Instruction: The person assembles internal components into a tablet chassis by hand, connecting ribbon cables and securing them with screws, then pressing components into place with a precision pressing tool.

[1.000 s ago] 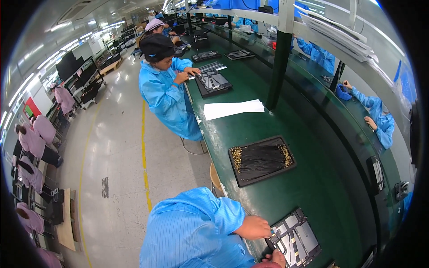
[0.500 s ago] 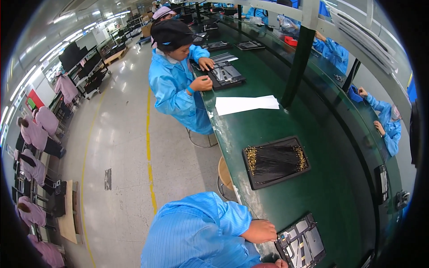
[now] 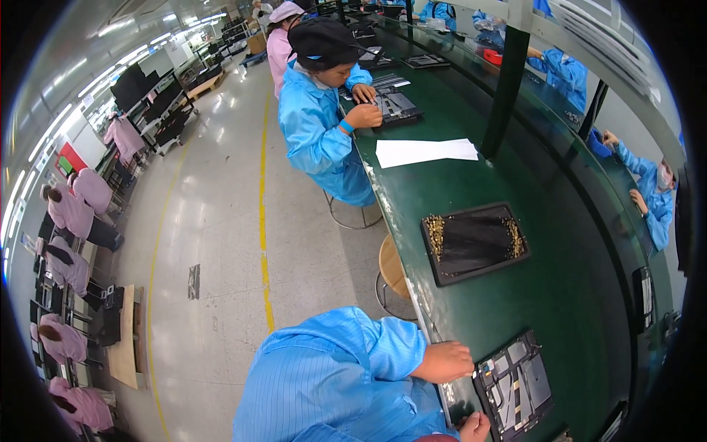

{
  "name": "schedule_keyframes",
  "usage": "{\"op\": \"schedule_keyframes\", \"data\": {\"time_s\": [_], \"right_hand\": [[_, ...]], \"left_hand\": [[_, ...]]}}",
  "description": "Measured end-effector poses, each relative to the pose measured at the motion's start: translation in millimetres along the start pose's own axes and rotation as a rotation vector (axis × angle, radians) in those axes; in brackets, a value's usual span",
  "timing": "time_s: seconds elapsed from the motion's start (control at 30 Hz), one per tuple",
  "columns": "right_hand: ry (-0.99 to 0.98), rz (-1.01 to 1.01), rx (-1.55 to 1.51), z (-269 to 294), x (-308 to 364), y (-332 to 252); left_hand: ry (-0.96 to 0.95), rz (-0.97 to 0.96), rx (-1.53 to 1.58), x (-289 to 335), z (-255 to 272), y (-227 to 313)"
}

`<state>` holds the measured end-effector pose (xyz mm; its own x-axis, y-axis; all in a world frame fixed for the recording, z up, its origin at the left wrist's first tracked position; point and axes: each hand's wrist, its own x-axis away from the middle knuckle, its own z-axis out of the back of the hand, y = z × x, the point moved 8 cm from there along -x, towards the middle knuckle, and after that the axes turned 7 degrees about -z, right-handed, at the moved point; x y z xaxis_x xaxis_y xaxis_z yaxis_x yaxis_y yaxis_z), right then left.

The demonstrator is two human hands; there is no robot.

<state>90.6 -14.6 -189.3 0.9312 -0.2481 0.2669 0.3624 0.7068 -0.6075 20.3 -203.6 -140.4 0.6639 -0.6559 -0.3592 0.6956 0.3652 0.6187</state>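
Note:
An opened flat electronic device [image 3: 519, 387], black-framed with silver-grey inner parts and thin strips, lies near the front of the green bench. My left hand [image 3: 446, 362] reaches its left edge, with bent fingers gathered at the upper corner. Close to the device's lower left edge is my right hand [image 3: 475, 426], thumb up and fingers curled. Whatever the right fingers hold is hidden, and the picture's lower rim cuts off part of that arm. Beyond the device stands a black tray [image 3: 475, 277] with thin black strips and gold-coloured ends heaped along two sides.
White sheets [image 3: 427, 152] lie farther up the green bench [image 3: 460, 184]. A co-worker in blue [image 3: 320, 136] works on a similar device there. A wooden stool [image 3: 394, 267] stands beside the bench edge. A dark post [image 3: 507, 92] rises from the bench; another person [image 3: 652, 193] sits across.
The whole view has shifted, so bench and device appear farther right and higher. More of my right hand shows. My left hand stays at the device's edge. The co-worker's hands have drawn closer together.

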Motion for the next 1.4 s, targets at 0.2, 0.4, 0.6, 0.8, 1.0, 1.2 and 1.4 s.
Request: {"op": "schedule_keyframes", "data": {"time_s": [0.2, 0.4, 0.6, 0.8, 1.0, 1.2, 1.4], "right_hand": [[-0.057, -0.086, -0.307, 8.8, 18.1, -31.4], [-0.071, -0.124, -0.787, -21.3, 0.8, 25.8], [-0.072, -0.12, -0.891, -8.6, 12.5, 14.3], [-0.133, -0.297, -1.135, -7.9, 15.0, -7.0], [0.158, -0.11, -1.097, 27.4, -2.2, -35.0], [0.389, -0.088, -1.096, 44.7, -3.5, -31.8], [0.422, 0.099, -1.031, 40.6, -12.5, -42.1]], "left_hand": [[-0.005, 0.108, -0.086, -1.1, -0.7, 3.0], [0.008, 0.156, -0.102, -1.3, -1.0, 7.0], [0.005, 0.123, -0.082, 0.5, -10.3, 17.1], [-0.08, -0.122, -0.232, -20.6, -6.4, 20.8], [0.002, -0.182, -0.294, -30.8, 3.1, 29.7], [-0.042, -0.23, -0.299, -35.5, -11.7, 34.5], [-0.055, -0.219, -0.358, -40.8, -25.9, 39.3]]}}
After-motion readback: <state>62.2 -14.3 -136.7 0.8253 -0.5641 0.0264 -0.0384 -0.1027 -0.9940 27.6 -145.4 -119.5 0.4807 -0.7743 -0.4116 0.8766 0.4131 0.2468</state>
